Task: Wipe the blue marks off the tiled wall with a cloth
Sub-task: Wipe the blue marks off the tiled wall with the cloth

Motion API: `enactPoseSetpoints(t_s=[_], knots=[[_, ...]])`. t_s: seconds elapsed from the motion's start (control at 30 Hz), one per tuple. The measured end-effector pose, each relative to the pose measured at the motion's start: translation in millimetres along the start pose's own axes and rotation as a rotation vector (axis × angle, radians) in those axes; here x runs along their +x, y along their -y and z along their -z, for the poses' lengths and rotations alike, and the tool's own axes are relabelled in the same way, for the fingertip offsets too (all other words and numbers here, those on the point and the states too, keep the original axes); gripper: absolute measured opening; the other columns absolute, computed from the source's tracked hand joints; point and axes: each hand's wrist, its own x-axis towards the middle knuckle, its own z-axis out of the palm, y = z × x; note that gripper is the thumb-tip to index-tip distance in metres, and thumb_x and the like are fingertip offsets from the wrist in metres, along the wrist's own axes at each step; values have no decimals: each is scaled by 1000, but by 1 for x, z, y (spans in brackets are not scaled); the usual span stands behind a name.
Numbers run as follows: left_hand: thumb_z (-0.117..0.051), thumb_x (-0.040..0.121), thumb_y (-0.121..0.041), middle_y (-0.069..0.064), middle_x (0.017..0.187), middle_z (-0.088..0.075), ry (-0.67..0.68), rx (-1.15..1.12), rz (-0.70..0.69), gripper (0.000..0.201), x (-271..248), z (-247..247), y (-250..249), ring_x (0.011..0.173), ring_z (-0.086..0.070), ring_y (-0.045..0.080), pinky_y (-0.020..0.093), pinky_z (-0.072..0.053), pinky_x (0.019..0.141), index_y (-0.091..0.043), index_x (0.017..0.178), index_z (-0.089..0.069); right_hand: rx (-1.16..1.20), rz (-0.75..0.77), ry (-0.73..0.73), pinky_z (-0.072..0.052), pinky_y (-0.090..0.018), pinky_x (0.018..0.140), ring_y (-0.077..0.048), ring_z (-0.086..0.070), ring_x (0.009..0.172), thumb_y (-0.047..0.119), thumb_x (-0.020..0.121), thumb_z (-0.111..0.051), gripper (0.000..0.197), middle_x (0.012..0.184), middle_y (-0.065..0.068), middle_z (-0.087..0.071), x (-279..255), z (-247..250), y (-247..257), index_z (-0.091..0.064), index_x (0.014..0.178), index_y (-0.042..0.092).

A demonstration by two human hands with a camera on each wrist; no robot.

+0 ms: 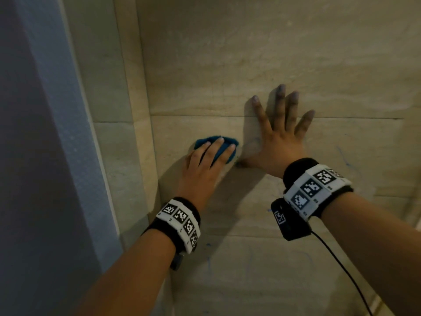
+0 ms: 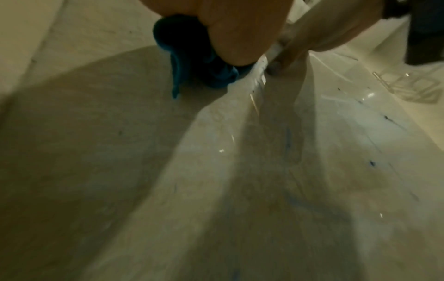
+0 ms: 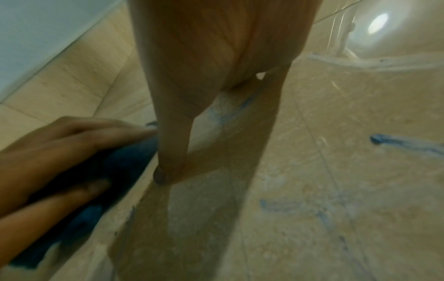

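Nearest, low on the beige tiled wall [image 1: 250,53] and out to the right, blue marks [image 3: 396,141] are left, some bold, some smeared pale. Farther up, the left hand [image 1: 202,165] pinches the bunched blue cloth [image 1: 201,142] between fingers and thumb, pressed to the tile near the left corner. Just right of it, the right hand [image 1: 280,137] lies flat, fingers spread, holding nothing. I judge the wiping partly done.

Head camera: sitting farthest from the tiled wall [image 1: 250,53], looking forward and down its face. Left wrist camera: skimming very near the wall, looking along it. Right wrist camera: doing likewise. All three are sharing the cloth [image 1: 224,152] pressed on the wall.
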Motion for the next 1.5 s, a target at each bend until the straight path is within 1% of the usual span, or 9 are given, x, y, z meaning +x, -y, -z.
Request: enactPoseSetpoints(t_s=[0.23,0.43,0.6,0.73,0.93,1.03,1.27,1.4,1.5], knots=[[-24,75,-5,10,139,-51,32,-36,67,68,26,6,-2,117,-37,29,46,-47,93,-22,140,-34,15,-1,1,23,-64,102,-26,48,124,77,62,-63,130,131,0,56,0,-2,-1,42,130,41],[-24,73,-2,9,141,-48,65,-22,60,73,23,7,-1,118,-37,29,45,-47,93,-22,142,-36,63,-15,-125,17,-62,108,-30,32,138,66,66,-69,124,152,-11,32,-16,-16,-5,22,145,38],[-22,72,-5,11,140,-50,60,-57,86,72,23,8,-6,118,-35,29,47,-46,93,-22,141,-35,137,-136,-116,14,-62,108,-30,32,138,74,55,-71,138,151,-11,34,-36,-39,-8,32,140,39],[-44,72,2,12,141,-48,41,-80,78,74,17,3,-12,119,-35,30,48,-46,93,-21,142,-37,138,-171,-67,12,-67,107,-33,35,136,79,56,-66,139,140,-6,49,-30,-40,-4,41,134,35],[-27,76,-5,8,139,-52,84,-59,11,67,-11,-5,-24,116,-39,29,43,-47,91,-23,140,-34,159,-184,-68,13,-67,106,-35,34,136,76,60,-66,136,147,-13,40,-28,-43,-5,43,131,37],[-30,78,-6,6,143,-38,78,-42,-28,65,-22,-8,-22,118,-38,29,42,-37,94,-24,141,-33,166,-180,-76,12,-68,106,-36,33,137,78,61,-62,133,148,-13,38,-27,-43,-5,42,132,37],[-84,61,-13,6,139,-30,54,-65,109,96,9,-6,-28,109,-36,29,45,-50,87,-22,141,-32,167,-173,-90,16,-66,104,-34,35,136,79,54,-68,141,147,-12,40,-25,-49,-7,42,133,37],[-80,65,-11,5,141,-30,15,-29,84,92,19,-10,-36,112,-37,28,44,-45,93,-24,142,-30,160,-173,-102,18,-65,104,-34,36,135,78,55,-68,141,146,-11,42,-25,-50,-8,42,133,36],[-60,77,-7,3,142,-30,-1,-24,16,75,9,-17,-36,113,-37,28,40,-34,95,-27,143,-30,153,-167,-127,19,-64,103,-34,35,136,77,59,-66,137,148,-11,40,-25,-52,-8,39,136,35]])
